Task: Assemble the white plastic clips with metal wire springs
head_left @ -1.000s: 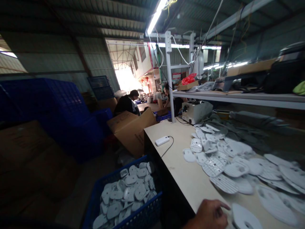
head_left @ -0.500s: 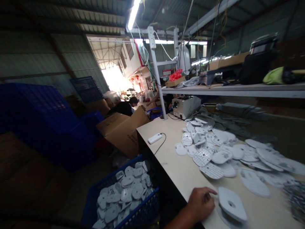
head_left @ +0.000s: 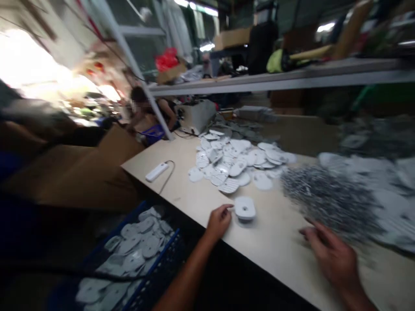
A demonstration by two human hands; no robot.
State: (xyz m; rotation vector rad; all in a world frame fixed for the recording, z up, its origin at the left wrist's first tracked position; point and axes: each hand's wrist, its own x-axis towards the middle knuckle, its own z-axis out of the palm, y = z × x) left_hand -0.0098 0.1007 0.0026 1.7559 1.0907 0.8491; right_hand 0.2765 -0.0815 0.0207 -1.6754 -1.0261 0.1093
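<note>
On the table stands a small stack of white plastic parts [head_left: 244,208], its top plate rounded with a hole in the middle. My left hand [head_left: 219,221] is at its left side, the index finger stretched to the edge and the other fingers loosely bent. My right hand [head_left: 335,257] hovers over the table to the right, beside a heap of small grey metal pieces [head_left: 327,198] that look like screws. Its thumb and fingers point forward, slightly apart; blur hides anything small between them. Behind the stack lies a pile of flat white plastic plates [head_left: 227,162].
A blue crate [head_left: 162,255] of similar plastic parts stands below the table's left edge. A white power bank [head_left: 157,172] with a cable lies on the table. More white plates [head_left: 395,198] lie at right. Beyond the shelf post [head_left: 139,69] sits another person [head_left: 167,113].
The view has swung right and is blurred. My right hand has come into view beside the metal pieces. My left hand remains at the white plastic stack.
</note>
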